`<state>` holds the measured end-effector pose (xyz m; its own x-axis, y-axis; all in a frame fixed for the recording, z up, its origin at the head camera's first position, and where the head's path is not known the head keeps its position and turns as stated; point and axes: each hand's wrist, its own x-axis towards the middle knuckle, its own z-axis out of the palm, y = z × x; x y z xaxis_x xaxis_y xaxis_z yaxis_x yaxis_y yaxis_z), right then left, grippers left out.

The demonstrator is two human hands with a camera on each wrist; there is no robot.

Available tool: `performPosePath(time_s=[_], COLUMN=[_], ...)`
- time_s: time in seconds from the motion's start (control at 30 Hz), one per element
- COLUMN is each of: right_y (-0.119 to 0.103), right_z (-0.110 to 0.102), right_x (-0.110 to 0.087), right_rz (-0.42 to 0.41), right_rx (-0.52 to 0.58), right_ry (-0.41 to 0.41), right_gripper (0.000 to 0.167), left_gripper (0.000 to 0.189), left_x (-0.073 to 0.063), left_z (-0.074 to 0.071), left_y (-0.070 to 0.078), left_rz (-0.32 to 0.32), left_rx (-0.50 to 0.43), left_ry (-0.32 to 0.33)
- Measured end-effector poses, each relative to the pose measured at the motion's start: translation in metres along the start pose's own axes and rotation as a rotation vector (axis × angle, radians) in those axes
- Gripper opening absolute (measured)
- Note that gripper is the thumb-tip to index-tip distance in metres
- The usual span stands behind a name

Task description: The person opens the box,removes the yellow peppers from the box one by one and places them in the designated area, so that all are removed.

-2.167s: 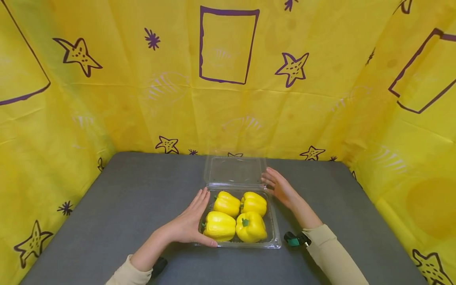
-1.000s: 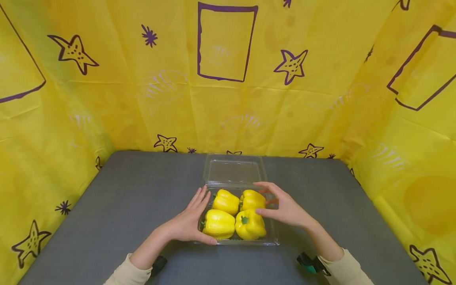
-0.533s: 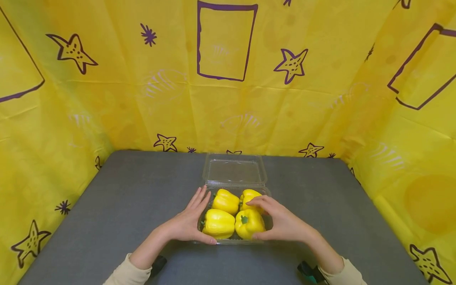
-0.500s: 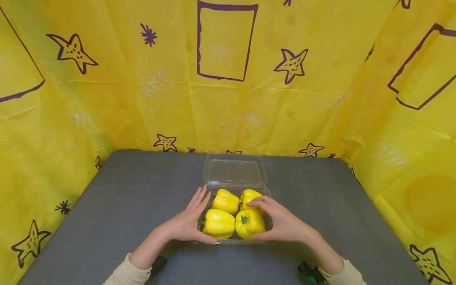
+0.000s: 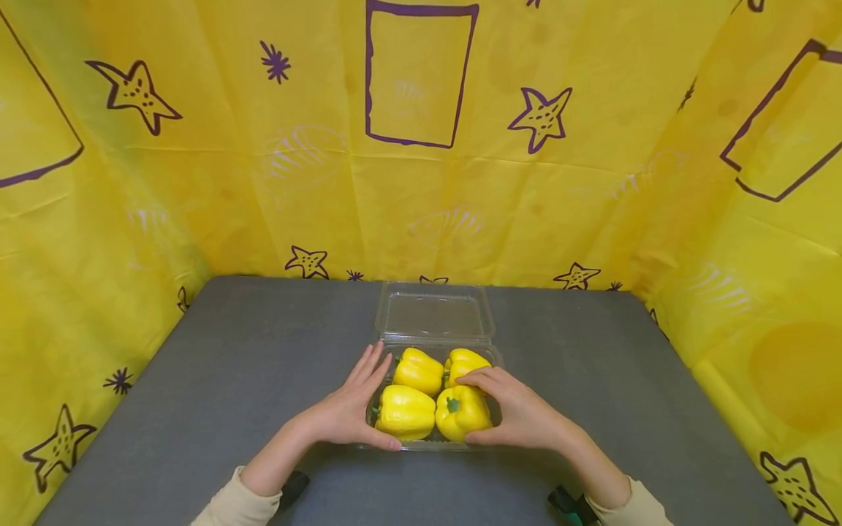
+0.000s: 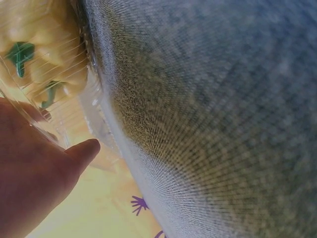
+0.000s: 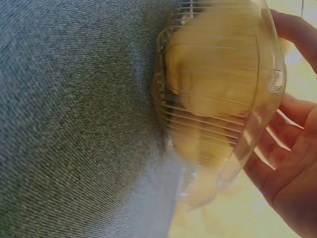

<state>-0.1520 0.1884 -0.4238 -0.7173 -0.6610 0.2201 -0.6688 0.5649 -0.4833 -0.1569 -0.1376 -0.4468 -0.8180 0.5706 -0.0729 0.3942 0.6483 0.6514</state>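
Note:
A clear plastic clamshell container (image 5: 441, 444) sits on the table with its lid (image 5: 435, 314) folded back. Inside lie several yellow bell peppers. My left hand (image 5: 351, 409) rests along the container's left side, fingers straight and thumb at its front edge. Over the right side, my right hand (image 5: 522, 409) has its thumb in front of and its fingers behind the front-right bell pepper (image 5: 463, 418), whose green stem faces me. The back-right bell pepper (image 5: 465, 361) is partly covered by those fingers. In the right wrist view, container ribs (image 7: 213, 116) blur the peppers behind them.
Grey cloth covers the table (image 5: 276, 329). Yellow curtains (image 5: 421, 204) with drawn starfish and frames enclose the back and both sides. Dark wrist straps (image 5: 571, 504) hang under my cream sleeves (image 5: 240, 502).
My right hand has come from beside the hinge to the front-right bell pepper, its thumb and fingers now around it. The lid leans lower at the back. My left hand has stayed put.

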Motion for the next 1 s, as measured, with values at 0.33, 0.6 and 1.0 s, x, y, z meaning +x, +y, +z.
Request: performPosePath(time_s=[0.33, 0.6, 1.0], right_y=[0.0063, 0.0084, 0.0081], right_z=[0.0035, 0.0016, 0.0006], right_x=[-0.0011, 0.0009, 0.0006], right_rz=[-0.044, -0.081, 0.022], right_rx=[0.031, 0.218, 0.433], right_ry=[0.064, 0.103, 0.147], right_gripper=[0.071, 0.069, 0.068], left_gripper=[0.129, 0.129, 0.129], left_x=[-0.0003, -0.0001, -0.0008], left_z=[-0.0007, -0.0004, -0.0005], left_y=[0.0019, 0.0003, 0.0008], left_rz=[-0.006, -0.009, -0.006], left_rx=[-0.014, -0.005, -0.01], left_ry=[-0.007, -0.005, -0.001])
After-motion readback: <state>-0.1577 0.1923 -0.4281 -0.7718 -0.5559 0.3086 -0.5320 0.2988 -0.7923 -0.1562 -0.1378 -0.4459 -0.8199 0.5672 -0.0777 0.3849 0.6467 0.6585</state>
